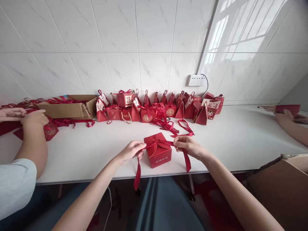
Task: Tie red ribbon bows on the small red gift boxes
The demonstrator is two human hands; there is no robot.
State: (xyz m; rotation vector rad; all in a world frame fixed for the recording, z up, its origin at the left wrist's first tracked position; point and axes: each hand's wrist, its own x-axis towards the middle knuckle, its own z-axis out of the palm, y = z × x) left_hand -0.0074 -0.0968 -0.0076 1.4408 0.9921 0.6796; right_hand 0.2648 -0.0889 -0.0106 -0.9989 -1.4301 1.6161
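Note:
A small red gift box (158, 150) stands near the front edge of the white table (91, 150). A red ribbon (138, 173) crosses the box's top, and both its ends hang down over the table edge. My left hand (131, 150) pinches the ribbon just left of the box. My right hand (189, 146) pinches the ribbon's other side just right of the box. Both hands are closed on the ribbon, pulling it outward.
A row of several finished red gift boxes (158, 107) lines the tiled wall. An open cardboard box (69, 107) lies at the back left. Another person's hands (31, 120) work at the left, a third person's hand (285, 117) at the right. A cardboard carton (284, 186) stands at lower right.

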